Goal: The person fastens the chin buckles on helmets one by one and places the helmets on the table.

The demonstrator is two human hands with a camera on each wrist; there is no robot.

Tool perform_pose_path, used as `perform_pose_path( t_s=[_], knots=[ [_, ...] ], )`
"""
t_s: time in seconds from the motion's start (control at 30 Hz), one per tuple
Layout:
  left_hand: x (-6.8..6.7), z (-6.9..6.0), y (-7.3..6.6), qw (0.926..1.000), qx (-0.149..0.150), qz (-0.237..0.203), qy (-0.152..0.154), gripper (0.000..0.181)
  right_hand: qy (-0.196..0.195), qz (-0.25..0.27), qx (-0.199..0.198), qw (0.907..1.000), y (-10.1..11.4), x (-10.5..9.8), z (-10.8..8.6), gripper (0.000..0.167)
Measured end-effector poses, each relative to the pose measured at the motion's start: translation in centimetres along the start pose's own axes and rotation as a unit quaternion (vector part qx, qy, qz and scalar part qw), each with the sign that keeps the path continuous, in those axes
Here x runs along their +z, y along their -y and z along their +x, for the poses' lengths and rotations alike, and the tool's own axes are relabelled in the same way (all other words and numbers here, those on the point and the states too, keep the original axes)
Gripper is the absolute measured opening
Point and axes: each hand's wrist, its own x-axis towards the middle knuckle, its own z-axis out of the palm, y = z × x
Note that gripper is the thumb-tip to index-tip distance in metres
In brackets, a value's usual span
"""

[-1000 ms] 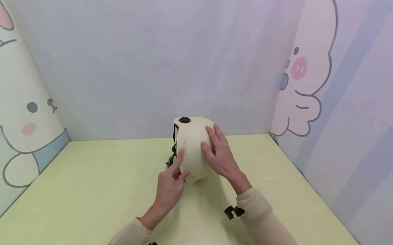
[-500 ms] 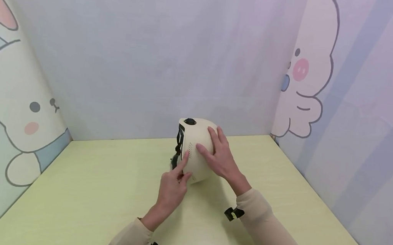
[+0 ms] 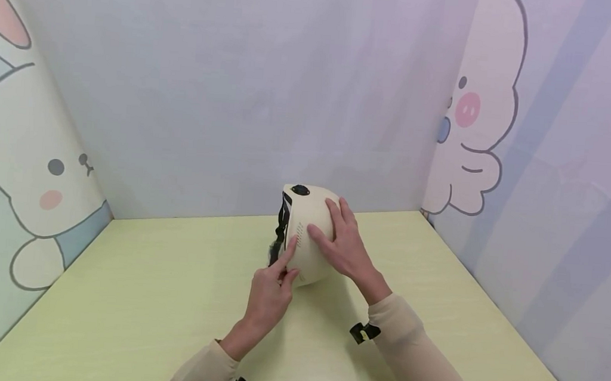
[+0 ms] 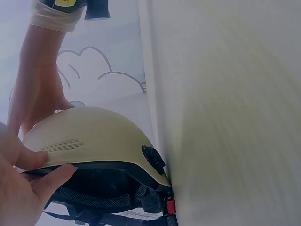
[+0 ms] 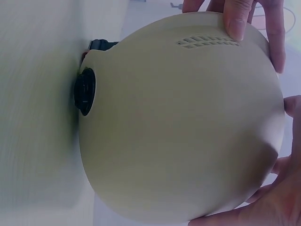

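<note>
A cream helmet [image 3: 312,206] stands on edge on the table, its hollow side facing left. It has slanted vent slots [image 5: 207,42], a round black fitting [image 3: 300,190], black straps [image 3: 281,221] and a red buckle part [image 4: 170,205]. My left hand [image 3: 268,298] pinches the near rim; in the left wrist view, one fingertip [image 4: 33,160] lies on the shell and another digit at the dark inner edge. Across the crown rests my right hand [image 3: 346,247], fingers spread and fairly straight, thumb near the vents. The helmet hides most of its own lining in the head view.
The pale yellow-green table [image 3: 158,280] runs to a grey back wall [image 3: 238,89] close behind the helmet. Side walls carry a cartoon rabbit [image 3: 35,133] and a pig [image 3: 475,120]. Black wrist bands [image 3: 364,333] sit over my beige sleeves [image 3: 411,348].
The helmet has shifted slightly right and turned a little. My left hand has moved with it, still pinching the rim. My right thumb lies nearer the vents; the head view has swung slightly.
</note>
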Motion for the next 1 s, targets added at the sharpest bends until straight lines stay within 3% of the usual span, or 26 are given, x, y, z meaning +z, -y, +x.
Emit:
perform_pose_path(
  t_s=[0.4, 1.0],
  knots=[
    [0.32, -0.04, 0.45, 0.9995, 0.031, 0.006, 0.005, 0.071, 0.001, 0.005, 0.013, 0.9999, -0.05, -0.14, -0.08, 0.076],
    [0.08, 0.08, 0.37, 0.9992, 0.036, 0.020, 0.004, 0.068, 0.009, 0.004, 0.042, 0.9990, -0.33, -0.21, -0.02, 0.074]
  ],
)
